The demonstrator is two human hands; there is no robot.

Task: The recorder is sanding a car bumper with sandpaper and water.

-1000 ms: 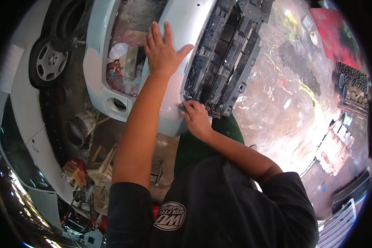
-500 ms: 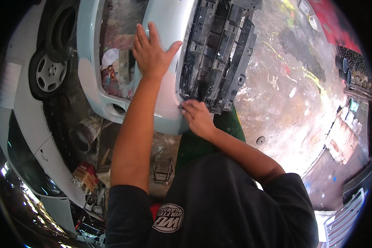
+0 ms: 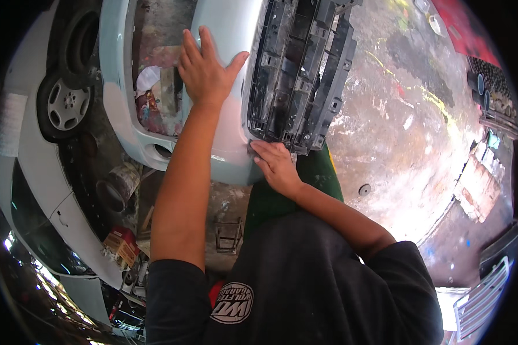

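Note:
A car bumper (image 3: 224, 123) with patchy pale blue, white and pinkish paint lies in front of me. My left hand (image 3: 206, 72) rests flat on its painted face, fingers and thumb spread, holding nothing. At the near corner, my right hand (image 3: 276, 164) presses a small dark piece of sandpaper (image 3: 251, 148) against the painted edge with its fingertips. Most of that piece is hidden under the fingers. Beside the right hand, the black plastic grille section (image 3: 296, 75) runs along the bumper's right side.
Wheels, one with a silver rim (image 3: 69, 103), stand at the left beside a pale car (image 3: 34, 184). A dirty bucket (image 3: 118, 187) and a cardboard box (image 3: 121, 247) sit below the bumper. A small round disc (image 3: 364, 190) lies on the stained floor (image 3: 397, 144) at right.
The bumper and both hands sit slightly farther left in the view. My right fingers have shifted a little along the corner edge; the left hand keeps its spread pose on the bumper.

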